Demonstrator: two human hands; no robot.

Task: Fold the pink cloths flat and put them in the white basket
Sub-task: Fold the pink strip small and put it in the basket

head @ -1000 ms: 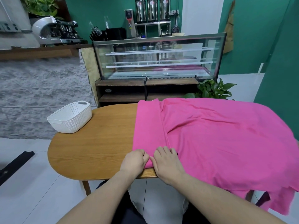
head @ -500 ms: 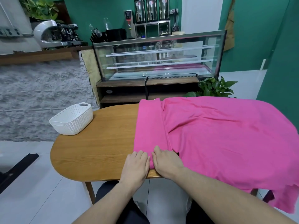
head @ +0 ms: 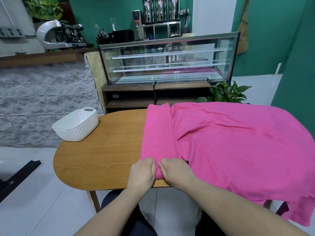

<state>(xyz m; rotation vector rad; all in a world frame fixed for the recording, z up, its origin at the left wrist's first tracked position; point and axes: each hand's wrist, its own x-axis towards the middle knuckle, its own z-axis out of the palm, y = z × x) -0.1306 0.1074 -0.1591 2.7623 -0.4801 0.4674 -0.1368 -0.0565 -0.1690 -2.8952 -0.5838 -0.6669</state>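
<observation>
Now both hands press side by side on the near end of a folded pink strip at the table's front edge: left hand and right hand, fingers mostly flat, though whether the tips pinch the cloth is hard to tell. Folding looks half done. Next, probably another fold, then carrying it to the basket at the table's far left.
</observation>
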